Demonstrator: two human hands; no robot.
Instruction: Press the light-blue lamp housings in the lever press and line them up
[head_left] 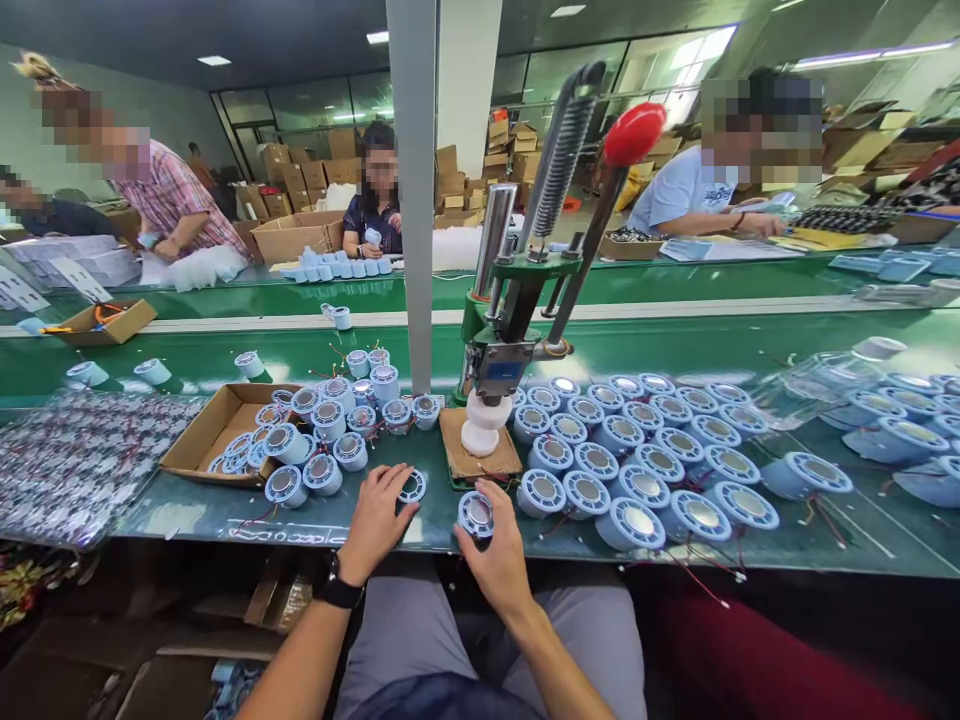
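My right hand (501,560) grips a light-blue round housing (476,514) with a silvery disc in its face, thumb on the near left side and fingers on the far right. My left hand (381,517) has its fingers and thumb around the left side of a light-blue ring-shaped part (412,487) with a dark middle, low over the bench. Just beyond both hands stands a green hand press (510,330) with a red-knobbed lever (634,135). Its white pressing head (482,425) is above a brown base board (457,462).
Many similar blue housings (641,485) with thin wires crowd the right. More housings (330,415) stand left, beside a cardboard box (180,455) of blue rings. Wired small parts (75,460) cover the far left. A grey post (420,200) rises behind; several people work across the green line.
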